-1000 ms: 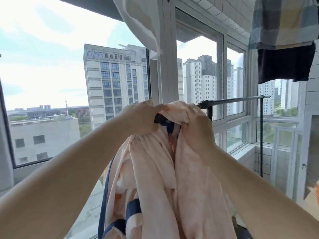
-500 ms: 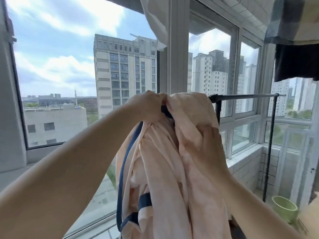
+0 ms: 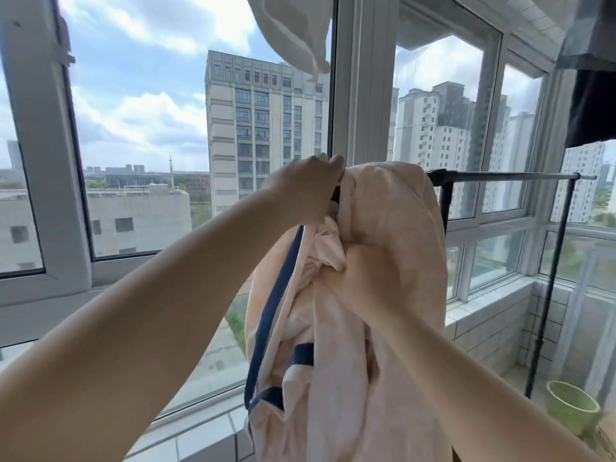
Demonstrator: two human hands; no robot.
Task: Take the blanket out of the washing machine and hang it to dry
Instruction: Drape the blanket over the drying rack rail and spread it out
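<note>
A blanket (image 3: 393,228) hangs bunched over the left end of a horizontal drying rail (image 3: 506,176) that runs rightward in front of a wall of windows (image 3: 140,135), its folds falling toward the tiled floor (image 3: 200,438). The left hand (image 3: 306,191) grips the cloth at the top, at rail height, while the right hand (image 3: 363,278) holds the folds lower down and just to the right. A pot (image 3: 571,406) stands on the floor near the foot of the rail's right upright (image 3: 546,295) (at the corner). Other laundry (image 3: 593,105) hangs overhead at far right, and a cloth (image 3: 293,31) overhead near centre.
</note>
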